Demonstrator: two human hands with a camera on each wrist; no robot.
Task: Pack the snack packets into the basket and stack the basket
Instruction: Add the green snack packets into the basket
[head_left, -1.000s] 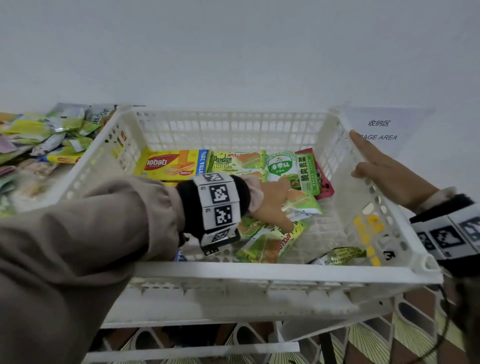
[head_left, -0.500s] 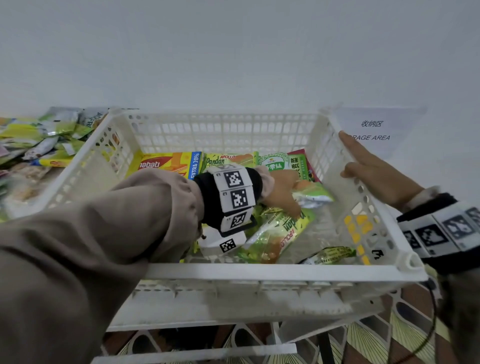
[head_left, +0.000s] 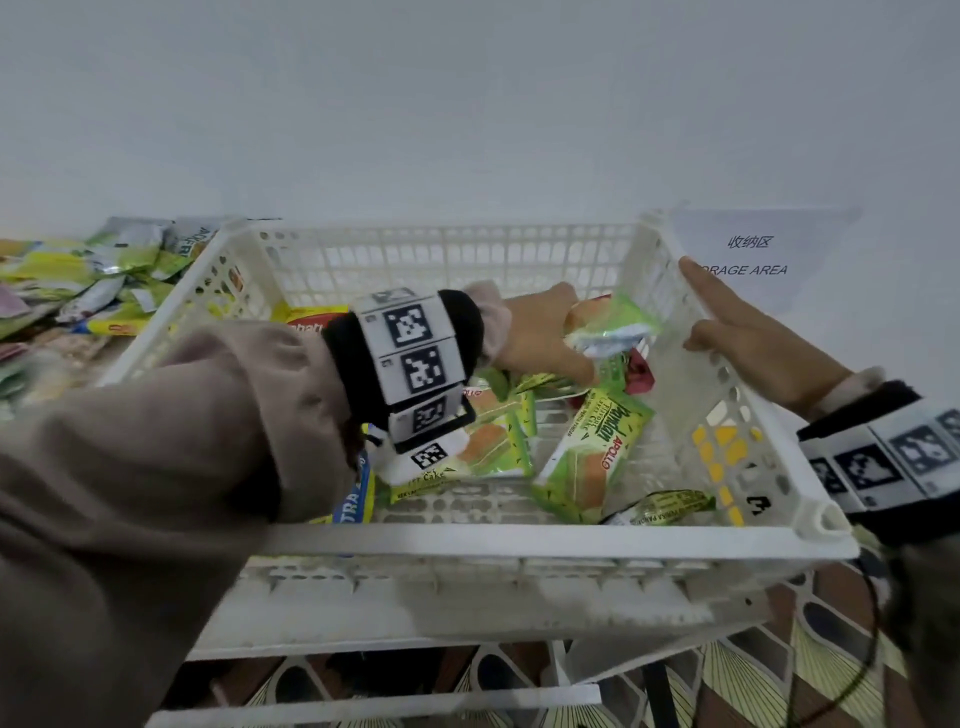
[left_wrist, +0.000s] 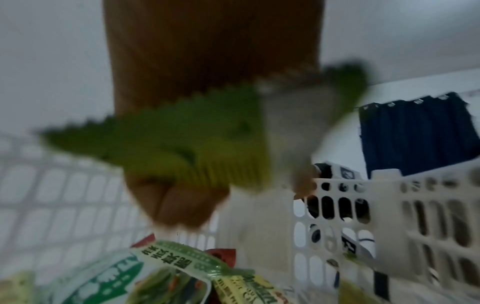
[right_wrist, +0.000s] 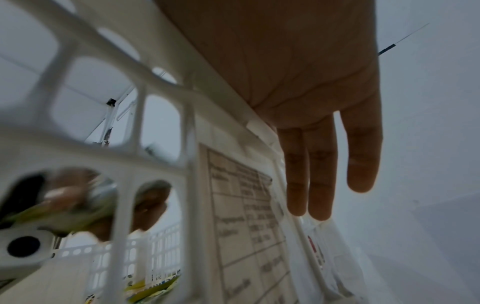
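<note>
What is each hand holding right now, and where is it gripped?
The left hand pinches a green snack packet at its crimped end. The right hand rests open on the basket rim.

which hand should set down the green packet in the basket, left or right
Left. The left hand already grips the green packet inside the basket; the right hand rests flat on the basket's right rim, steadying it.

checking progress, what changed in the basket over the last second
The left hand, low among the packets before, has lifted a green packet toward the basket's far right. The right hand stayed flat on the basket rim; the other packets look unmoved.
</note>
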